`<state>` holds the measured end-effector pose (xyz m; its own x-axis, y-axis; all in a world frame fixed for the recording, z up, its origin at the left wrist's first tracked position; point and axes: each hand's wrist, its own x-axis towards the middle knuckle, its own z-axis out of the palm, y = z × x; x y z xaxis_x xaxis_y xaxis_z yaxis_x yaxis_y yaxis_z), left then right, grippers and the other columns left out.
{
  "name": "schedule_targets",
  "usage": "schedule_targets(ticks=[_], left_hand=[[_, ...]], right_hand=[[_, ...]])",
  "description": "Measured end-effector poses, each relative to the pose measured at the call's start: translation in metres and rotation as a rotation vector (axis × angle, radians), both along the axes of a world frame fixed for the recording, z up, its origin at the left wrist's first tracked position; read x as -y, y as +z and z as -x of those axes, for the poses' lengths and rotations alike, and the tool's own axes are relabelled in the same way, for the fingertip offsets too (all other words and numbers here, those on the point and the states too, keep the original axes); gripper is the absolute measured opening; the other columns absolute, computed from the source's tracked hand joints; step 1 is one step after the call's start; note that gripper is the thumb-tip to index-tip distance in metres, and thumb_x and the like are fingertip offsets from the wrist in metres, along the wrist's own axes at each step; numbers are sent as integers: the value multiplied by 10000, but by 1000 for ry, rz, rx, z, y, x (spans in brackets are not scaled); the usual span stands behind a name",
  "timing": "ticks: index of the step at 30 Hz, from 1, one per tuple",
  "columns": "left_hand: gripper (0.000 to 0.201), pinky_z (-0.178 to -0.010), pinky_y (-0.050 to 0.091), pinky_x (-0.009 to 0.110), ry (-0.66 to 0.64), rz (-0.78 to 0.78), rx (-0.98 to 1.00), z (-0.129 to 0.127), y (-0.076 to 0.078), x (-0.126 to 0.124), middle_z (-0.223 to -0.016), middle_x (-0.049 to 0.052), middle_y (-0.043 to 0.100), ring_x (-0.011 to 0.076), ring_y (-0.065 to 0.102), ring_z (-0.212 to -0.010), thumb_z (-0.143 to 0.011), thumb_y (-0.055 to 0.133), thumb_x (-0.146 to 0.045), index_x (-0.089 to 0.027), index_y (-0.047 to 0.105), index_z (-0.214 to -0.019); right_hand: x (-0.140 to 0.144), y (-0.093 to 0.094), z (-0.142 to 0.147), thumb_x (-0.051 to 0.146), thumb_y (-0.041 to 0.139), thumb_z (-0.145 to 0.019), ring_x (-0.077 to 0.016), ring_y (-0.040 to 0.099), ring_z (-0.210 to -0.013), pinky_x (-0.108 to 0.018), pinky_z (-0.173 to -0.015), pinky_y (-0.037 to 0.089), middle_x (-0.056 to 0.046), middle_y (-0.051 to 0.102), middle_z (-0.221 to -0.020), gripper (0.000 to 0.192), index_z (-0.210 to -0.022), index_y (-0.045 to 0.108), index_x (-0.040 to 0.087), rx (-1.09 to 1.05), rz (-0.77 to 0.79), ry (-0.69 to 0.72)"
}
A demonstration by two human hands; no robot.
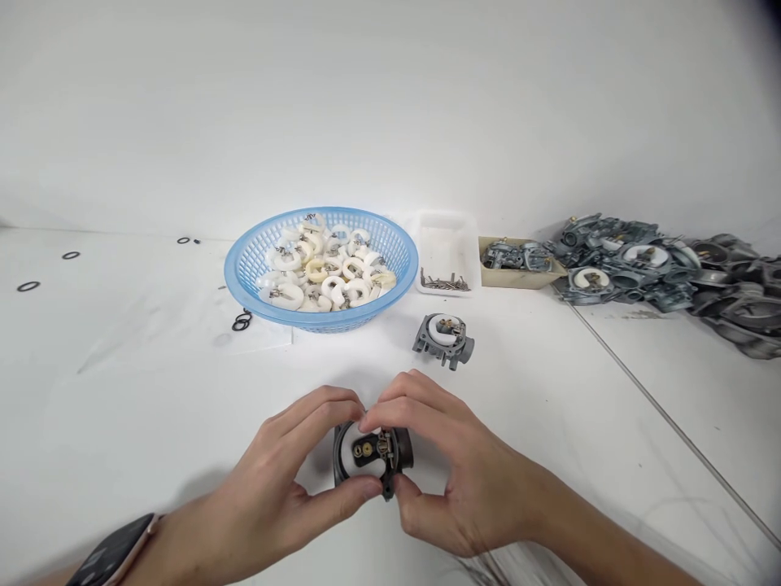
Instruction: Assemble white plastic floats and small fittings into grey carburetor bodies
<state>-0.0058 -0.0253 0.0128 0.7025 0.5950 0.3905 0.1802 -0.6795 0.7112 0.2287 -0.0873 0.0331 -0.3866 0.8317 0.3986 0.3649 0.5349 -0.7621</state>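
A grey metal carburetor body (403,449) lies on the white table between my hands, its open bowl side facing up. Inside it sits a white C-shaped float (349,456) around brass jets (366,449). My left hand (298,472) grips the left side, thumb at the near edge and fingers at the far edge. Fingers of my right hand (445,456) close around the right side, the index fingertip by the float's far end and the thumb at the near right edge. Just beyond, a second carburetor body (448,335) with a white float rests on the table.
A blue basket (230,273) holds many white floats (333,286). Right of it stand a white tray (448,232) with metal pins (445,282), a beige box (518,278) of metal parts, and piled carburetor bodies (634,260). Black rubber rings (242,322) lie left; a thin rod (671,423) lies right.
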Motion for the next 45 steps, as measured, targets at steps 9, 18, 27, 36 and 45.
schedule_targets(ticks=[9,18,27,36,45], left_hand=[[272,-809,625,262,0,27,7,1,0,1,-1094,3,729,190,734,-925,-991,756,-279,-316,614,-1219],[272,-810,623,257,-21,31,9,2,-2,-1,-1091,7,725,186,727,-932,-999,765,-295,-308,610,-1222],[292,-831,618,272,-6,52,16,3,-7,0,-1114,10,719,195,723,-950,-997,765,-306,-315,610,-1243],[310,-824,620,279,-13,51,2,2,-3,-1,-1120,9,719,200,722,-941,-998,760,-289,-331,595,-1257],[307,-844,612,279,-24,29,21,3,-6,-1,-1137,32,722,206,723,-970,-1010,753,-287,-305,596,-1273]], right_hand=[[0,0,0,42,604,-777,-229,605,-920,-391,-848,557,-36,643,-1037,533,-1261,628,264,-12,-2,-35],[1,-1,1,50,598,-793,-217,614,-930,-382,-872,557,-35,648,-1057,506,-1256,634,250,-19,-11,-31],[0,-2,1,39,604,-776,-230,628,-941,-371,-844,566,-40,650,-1057,530,-1258,639,256,-18,4,-31],[1,-2,1,32,602,-785,-222,613,-933,-370,-855,561,-40,643,-1050,521,-1255,643,253,-27,-14,-32],[0,-2,0,30,597,-785,-213,611,-929,-360,-846,553,-40,642,-1051,521,-1259,652,239,-34,-2,-22]])
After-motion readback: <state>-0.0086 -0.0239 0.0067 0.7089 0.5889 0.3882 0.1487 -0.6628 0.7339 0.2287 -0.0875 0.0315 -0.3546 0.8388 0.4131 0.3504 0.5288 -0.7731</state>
